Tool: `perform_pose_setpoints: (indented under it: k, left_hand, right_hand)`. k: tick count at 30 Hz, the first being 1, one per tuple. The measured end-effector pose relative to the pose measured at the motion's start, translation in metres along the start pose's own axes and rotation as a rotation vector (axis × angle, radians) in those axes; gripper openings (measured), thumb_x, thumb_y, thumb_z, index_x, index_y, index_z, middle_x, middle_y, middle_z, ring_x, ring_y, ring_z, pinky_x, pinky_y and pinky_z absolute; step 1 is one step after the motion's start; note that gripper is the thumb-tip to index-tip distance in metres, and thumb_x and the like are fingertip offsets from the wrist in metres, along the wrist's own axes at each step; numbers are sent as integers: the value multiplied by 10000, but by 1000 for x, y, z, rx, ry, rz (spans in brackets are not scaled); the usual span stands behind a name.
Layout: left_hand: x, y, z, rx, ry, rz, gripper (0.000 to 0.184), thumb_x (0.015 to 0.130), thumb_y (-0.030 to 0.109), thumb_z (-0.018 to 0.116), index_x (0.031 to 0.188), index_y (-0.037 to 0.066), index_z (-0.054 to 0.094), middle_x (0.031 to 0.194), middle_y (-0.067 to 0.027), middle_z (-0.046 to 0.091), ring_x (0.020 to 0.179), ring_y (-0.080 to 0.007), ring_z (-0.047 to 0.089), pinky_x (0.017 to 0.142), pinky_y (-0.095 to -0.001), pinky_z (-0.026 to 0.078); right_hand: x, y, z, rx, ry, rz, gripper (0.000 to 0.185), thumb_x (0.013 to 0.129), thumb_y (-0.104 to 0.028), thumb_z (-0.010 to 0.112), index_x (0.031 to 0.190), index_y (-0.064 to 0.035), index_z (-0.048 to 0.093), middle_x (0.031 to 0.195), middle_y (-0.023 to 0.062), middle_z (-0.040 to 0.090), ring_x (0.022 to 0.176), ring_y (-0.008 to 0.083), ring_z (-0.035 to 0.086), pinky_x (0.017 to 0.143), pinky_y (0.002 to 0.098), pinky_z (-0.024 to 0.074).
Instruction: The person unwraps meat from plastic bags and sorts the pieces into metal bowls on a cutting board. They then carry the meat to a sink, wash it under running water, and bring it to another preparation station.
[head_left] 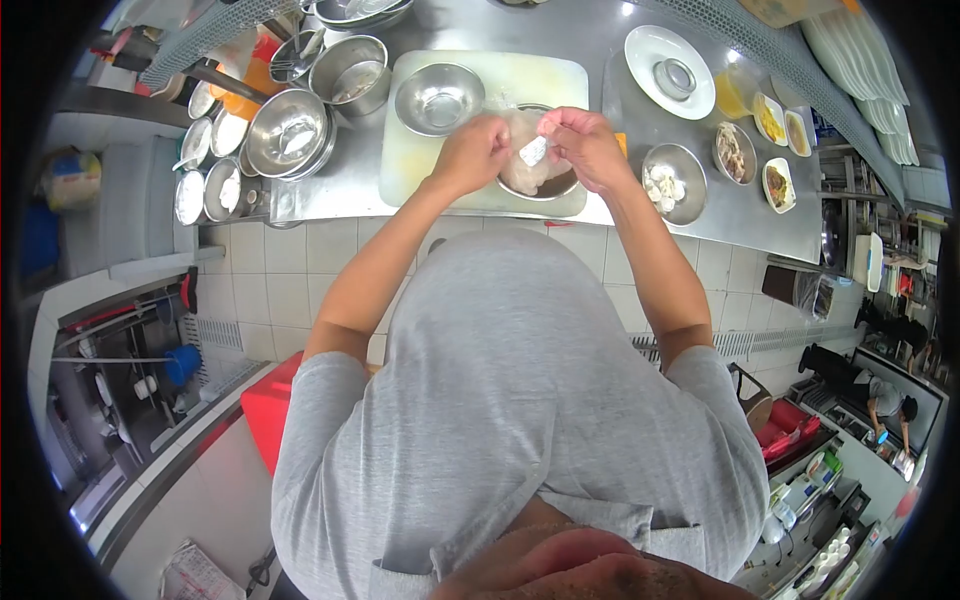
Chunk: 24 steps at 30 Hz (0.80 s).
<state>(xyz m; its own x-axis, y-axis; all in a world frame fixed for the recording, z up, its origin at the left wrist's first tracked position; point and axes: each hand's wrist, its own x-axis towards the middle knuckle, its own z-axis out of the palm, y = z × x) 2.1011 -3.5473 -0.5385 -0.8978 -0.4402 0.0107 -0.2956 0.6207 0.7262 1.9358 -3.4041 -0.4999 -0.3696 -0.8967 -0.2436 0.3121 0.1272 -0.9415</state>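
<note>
A clear plastic bag [522, 178] with pale contents hangs between my hands and carries a white label [534, 151]. My left hand [474, 155] is closed at the bag's left edge, its fingers pinched together. On the other side my right hand [587, 150] pinches the bag's upper right part beside the label. Under the bag is a metal bowl [562, 187], partly covered by it, on a pale cutting board [410, 165]. An empty steel bowl [438, 98] stands on the same board, just beyond my left hand.
Steel bowls [290, 135] and a deep pot [350, 75] crowd the left of the metal counter [490, 25]. To the right are a white plate [650, 45], a bowl of white pieces [688, 200] and several small food dishes [780, 185]. Another person [860, 380] is far right.
</note>
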Motion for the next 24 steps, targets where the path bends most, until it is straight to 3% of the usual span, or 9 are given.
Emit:
perform_pose_setpoints:
  k: [4,7,10,14,17,20,21,24]
  left_hand:
    - [6,0,6,-18,-29,-42,256,804,142,768,967,41,598,939,-131,631,832,-275,632,746,-386,515]
    - [-3,17,3,-60,211,147,201,828,131,741,927,27,601,847,-132,630,797,-298,632,705,-396,497]
    - [-2,33,5,107,119,185,241,816,162,721,958,17,590,815,-166,644,826,-365,645,741,-460,500]
    - [20,7,12,-35,-78,39,204,845,149,739,916,6,612,777,-91,639,701,-225,621,651,-368,487]
    - [29,4,-8,-214,-263,-85,160,881,141,719,910,25,612,785,-20,622,709,-103,566,636,-292,463]
    - [39,3,-14,-680,-325,-156,125,908,128,696,914,43,604,823,7,631,712,-91,558,657,-276,463]
    - [44,9,-19,-735,-313,-143,127,919,118,694,890,28,608,777,-7,629,675,-106,575,631,-277,479]
    - [53,30,-35,-916,-355,-125,130,915,119,702,901,36,603,796,-17,627,717,-109,589,665,-282,488]
  right_hand:
    - [0,5,-2,79,-1,15,117,946,-111,673,972,2,679,861,26,657,694,113,558,622,271,466]
    - [1,14,-11,159,-10,30,135,956,-125,671,992,5,674,885,33,661,716,113,565,630,280,469]
    - [-2,20,-4,264,2,23,108,952,-102,659,975,2,682,907,43,667,703,119,572,621,271,480]
    - [-3,19,0,250,1,-33,109,959,-89,634,963,7,683,918,44,671,734,122,594,641,278,501]
    - [-6,19,-9,-231,95,-72,189,921,-121,679,1055,10,655,980,58,673,786,128,620,686,289,521]
    - [-22,44,-16,-408,132,-263,375,855,-151,746,1171,-3,607,1052,78,664,820,132,635,718,293,531]
    - [-34,38,-9,-524,179,-265,535,793,-161,803,1250,-19,566,1088,97,652,820,134,633,732,298,537]
    - [-51,53,-13,-614,307,-271,492,798,-138,799,1229,-25,589,1079,99,655,800,139,634,713,295,538]
